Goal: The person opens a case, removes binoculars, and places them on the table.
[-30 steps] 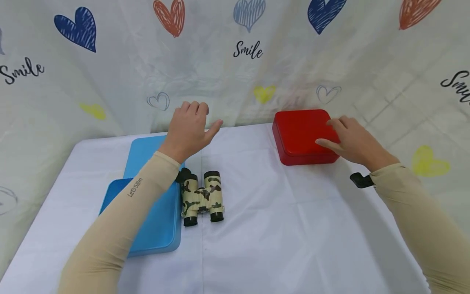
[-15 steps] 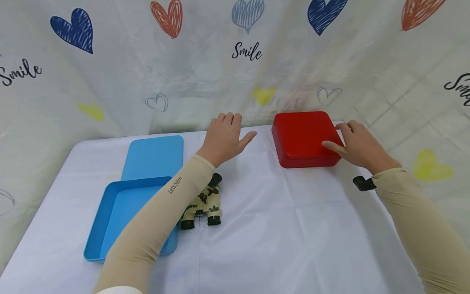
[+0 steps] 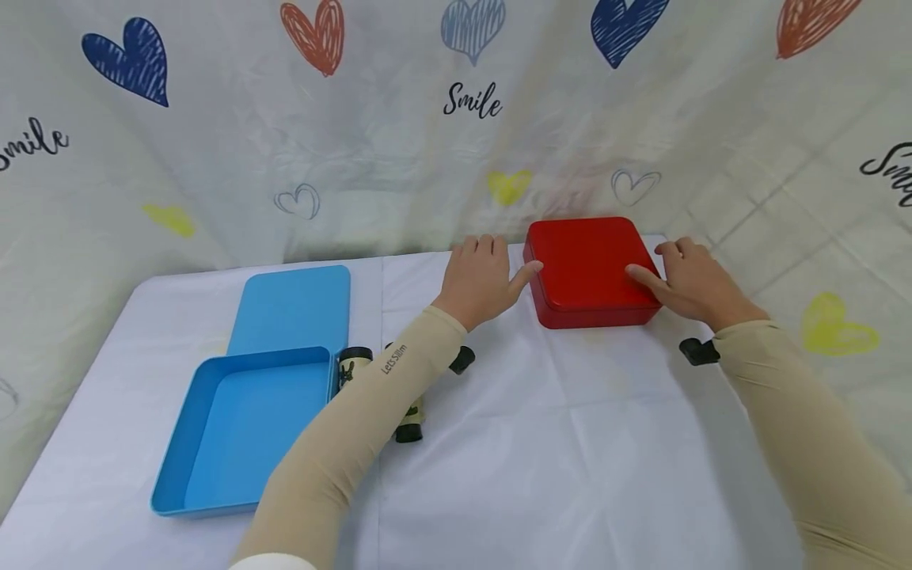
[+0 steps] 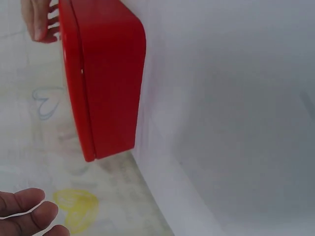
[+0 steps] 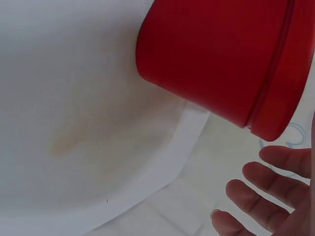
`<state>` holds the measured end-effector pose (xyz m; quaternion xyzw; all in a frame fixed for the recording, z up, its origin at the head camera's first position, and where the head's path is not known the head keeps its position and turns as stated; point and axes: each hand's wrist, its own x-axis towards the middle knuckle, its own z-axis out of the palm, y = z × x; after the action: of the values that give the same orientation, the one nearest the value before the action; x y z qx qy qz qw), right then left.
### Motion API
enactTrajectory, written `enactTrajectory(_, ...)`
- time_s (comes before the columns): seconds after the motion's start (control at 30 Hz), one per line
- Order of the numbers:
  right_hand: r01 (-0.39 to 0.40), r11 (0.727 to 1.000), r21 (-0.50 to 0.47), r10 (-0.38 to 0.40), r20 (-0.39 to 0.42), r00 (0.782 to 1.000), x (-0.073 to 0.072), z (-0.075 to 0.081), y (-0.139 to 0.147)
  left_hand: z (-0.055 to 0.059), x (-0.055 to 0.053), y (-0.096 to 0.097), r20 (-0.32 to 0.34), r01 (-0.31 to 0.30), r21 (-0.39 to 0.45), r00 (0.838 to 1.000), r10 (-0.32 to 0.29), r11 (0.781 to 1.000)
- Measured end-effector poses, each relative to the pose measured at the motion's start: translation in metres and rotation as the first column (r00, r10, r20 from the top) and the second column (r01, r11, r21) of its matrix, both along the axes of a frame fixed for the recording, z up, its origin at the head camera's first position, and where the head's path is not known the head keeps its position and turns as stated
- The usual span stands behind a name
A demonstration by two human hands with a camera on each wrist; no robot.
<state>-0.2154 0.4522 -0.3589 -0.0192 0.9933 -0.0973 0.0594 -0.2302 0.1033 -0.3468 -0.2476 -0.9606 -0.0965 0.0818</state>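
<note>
Red box [image 3: 591, 265] sits between left fingers [image 4: 30, 199] and right fingers [image 5: 250, 199], spread apart, contact unclear.

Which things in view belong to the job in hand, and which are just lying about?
Likely in the job:
red box
left hand, beside it
right hand, beside it

Probably lying about:
blue tray
blue lid
binoculars, partly hidden

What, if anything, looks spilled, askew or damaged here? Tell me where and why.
In the right wrist view, a faint brownish patch marks the white cloth near the red box; it looks odd because it breaks the otherwise pale surface. It may be a stain; its cause can't be told. Nothing else stands out.
</note>
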Motion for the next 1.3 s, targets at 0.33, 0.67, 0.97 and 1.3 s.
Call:
enactTrajectory(0.33, -0.004, 1.0, -0.028, 0.005, 0.053, 0.999, -0.007, -0.008, 0.004, -0.017, 0.003, 0.038, 0.099, -0.049, -0.058, 0.994, 0.054, 0.997)
enactTrajectory(0.67, -0.007, 1.0, -0.018, 0.008, 0.091, 0.996, -0.011, -0.012, -0.001, -0.032, 0.005, 0.068, 0.207, -0.092, -0.102, 0.972, 0.112, 0.99)
enactTrajectory(0.97, -0.032, 0.999, -0.006, 0.033, 0.078, 0.996, -0.012, -0.011, -0.001, -0.042, 0.007, 0.084, 0.14, -0.086, -0.162, 0.984, 0.109, 0.983)
enactTrajectory(1.3, -0.056, 0.998, 0.014, 0.055, 0.049, 0.997, -0.011, -0.012, -0.005, -0.044, 0.012, 0.083, 0.142, -0.108, -0.135, 0.982, 0.128, 0.985)
